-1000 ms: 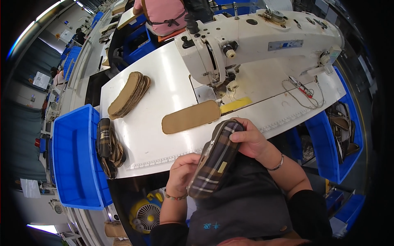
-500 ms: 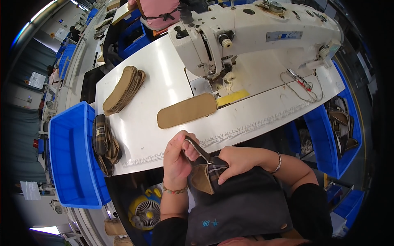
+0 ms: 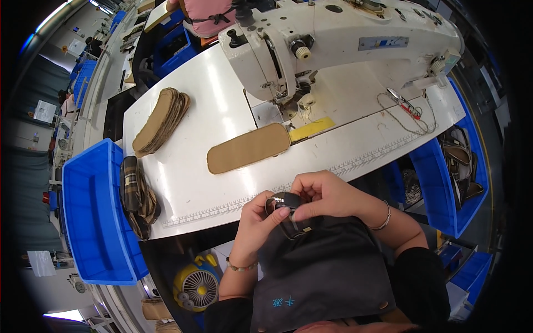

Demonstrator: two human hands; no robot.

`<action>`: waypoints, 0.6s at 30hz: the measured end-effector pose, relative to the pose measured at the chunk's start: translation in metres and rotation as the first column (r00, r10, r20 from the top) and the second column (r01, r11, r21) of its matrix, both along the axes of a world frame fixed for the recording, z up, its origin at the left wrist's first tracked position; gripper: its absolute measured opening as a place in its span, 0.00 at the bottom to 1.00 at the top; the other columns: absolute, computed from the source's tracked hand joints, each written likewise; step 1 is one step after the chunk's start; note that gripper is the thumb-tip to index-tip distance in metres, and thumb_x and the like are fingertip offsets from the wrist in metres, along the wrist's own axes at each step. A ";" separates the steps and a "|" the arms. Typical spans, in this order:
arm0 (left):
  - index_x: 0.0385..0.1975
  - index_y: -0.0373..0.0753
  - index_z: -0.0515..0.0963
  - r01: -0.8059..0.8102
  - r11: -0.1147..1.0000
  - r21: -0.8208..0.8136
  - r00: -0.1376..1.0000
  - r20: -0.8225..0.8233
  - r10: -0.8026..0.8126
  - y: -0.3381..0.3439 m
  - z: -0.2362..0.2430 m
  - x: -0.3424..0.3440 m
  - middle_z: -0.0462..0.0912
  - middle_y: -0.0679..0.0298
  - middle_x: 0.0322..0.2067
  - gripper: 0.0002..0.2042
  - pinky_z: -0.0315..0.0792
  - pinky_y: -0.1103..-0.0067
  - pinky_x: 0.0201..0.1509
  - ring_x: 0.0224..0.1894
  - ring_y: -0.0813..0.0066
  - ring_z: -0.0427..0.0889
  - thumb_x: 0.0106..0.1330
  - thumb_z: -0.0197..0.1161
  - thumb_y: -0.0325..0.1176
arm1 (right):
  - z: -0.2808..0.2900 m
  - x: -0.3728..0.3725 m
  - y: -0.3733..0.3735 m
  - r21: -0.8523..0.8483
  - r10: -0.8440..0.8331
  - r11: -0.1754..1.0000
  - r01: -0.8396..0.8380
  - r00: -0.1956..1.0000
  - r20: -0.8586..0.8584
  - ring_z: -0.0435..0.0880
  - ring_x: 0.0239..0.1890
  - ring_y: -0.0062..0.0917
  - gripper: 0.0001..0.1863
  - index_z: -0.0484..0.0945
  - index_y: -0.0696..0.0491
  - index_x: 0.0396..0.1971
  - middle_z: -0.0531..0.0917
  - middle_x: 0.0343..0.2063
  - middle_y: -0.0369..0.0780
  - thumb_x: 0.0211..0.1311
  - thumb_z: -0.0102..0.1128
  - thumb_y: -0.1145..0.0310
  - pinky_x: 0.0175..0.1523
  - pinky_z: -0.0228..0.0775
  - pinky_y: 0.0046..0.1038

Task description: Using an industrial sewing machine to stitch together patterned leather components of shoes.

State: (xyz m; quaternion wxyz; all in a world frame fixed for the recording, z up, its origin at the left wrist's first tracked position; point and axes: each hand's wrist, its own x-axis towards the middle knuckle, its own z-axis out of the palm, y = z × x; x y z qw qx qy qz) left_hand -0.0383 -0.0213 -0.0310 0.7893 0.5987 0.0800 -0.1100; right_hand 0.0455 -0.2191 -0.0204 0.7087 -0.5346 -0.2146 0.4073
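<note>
Just past the near edge of the sewing table, a dark plaid fabric piece (image 3: pixel 287 201) is bent into a curve between my two hands, above my dark apron. My left hand (image 3: pixel 256 225) pinches its left side, thumb on top. On the other side my right hand (image 3: pixel 325 195) grips it with thumb and bent fingers. Parts of the piece are hidden behind the fingers. Beyond the hands, a tan oblong pad (image 3: pixel 250 148) lies flat on the table, its right end close to a yellow strip (image 3: pixel 311 129) by the needle area of the white sewing machine (image 3: pixel 333 61).
A stack of tan curved pads (image 3: pixel 161 122) sits at the table's left. Folded plaid pieces (image 3: pixel 133 191) rest between the table and a blue bin (image 3: pixel 100 222). Red-handled snips (image 3: pixel 408 105) with a cord lie right. Another blue bin (image 3: pixel 444 183) holds plaid pieces. Below is a yellow fan (image 3: pixel 197 286).
My right hand has moved up and away from me, and my left hand slightly right. The plaid piece, earlier stretched with its tan lining showing, is now bent with its dark side up.
</note>
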 end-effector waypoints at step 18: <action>0.36 0.30 0.82 0.169 0.982 -0.082 0.982 0.093 -0.162 -0.009 -0.007 -0.010 0.79 0.67 0.33 0.09 0.71 0.84 0.42 0.35 0.81 0.76 0.66 0.67 0.31 | -0.009 -0.015 -0.005 0.058 -0.113 0.991 0.122 0.983 -0.144 0.73 0.32 0.09 0.09 0.79 0.57 0.32 0.81 0.28 0.30 0.68 0.62 0.67 0.39 0.68 0.17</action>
